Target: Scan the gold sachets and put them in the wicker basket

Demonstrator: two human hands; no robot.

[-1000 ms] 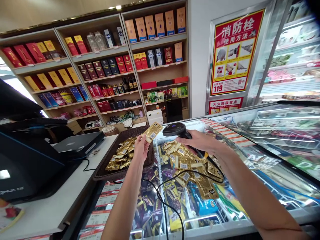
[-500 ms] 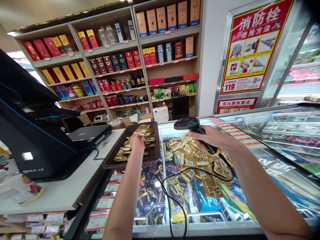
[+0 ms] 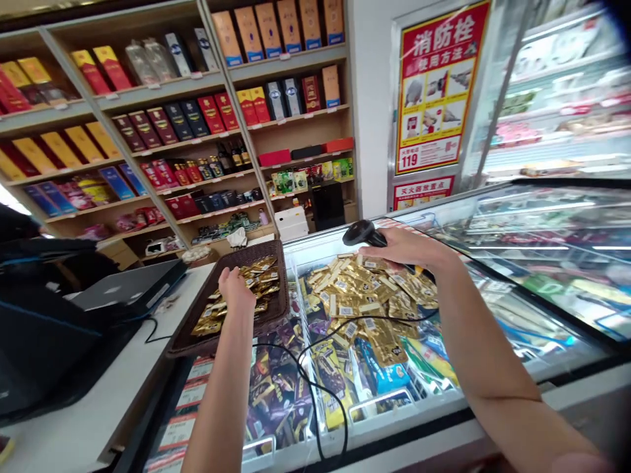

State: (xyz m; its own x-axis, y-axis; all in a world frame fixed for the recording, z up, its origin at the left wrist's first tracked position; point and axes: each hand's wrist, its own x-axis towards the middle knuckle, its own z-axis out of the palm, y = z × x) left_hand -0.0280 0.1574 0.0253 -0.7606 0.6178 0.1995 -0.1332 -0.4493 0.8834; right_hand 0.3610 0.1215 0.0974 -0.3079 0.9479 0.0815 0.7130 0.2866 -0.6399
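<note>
In my right hand (image 3: 407, 248) is a black barcode scanner (image 3: 363, 233), its head pointing left. The fingers wrap its handle above a heap of gold foil packets (image 3: 367, 289) with barcode labels. My left hand (image 3: 236, 289) is over the left part of a brown woven basket (image 3: 282, 289), with its fingers a little apart and no packet visible in them. More gold packets (image 3: 263, 279) lie inside the basket, mostly right of that hand. The scanner's black cable (image 3: 308, 378) loops across the freezer glass.
Wrapped ice creams (image 3: 280, 387) fill the chest freezer under the glass. At left stand a black checkout machine (image 3: 39, 328) and a flat grey device (image 3: 133, 286) on a white counter (image 3: 93, 414). Shelves of boxed goods (image 3: 177, 125) line the back wall.
My left hand has moved left over the basket, and the gold packet at its fingertips no longer shows there. The scanner stays in my right hand. The view has turned right.
</note>
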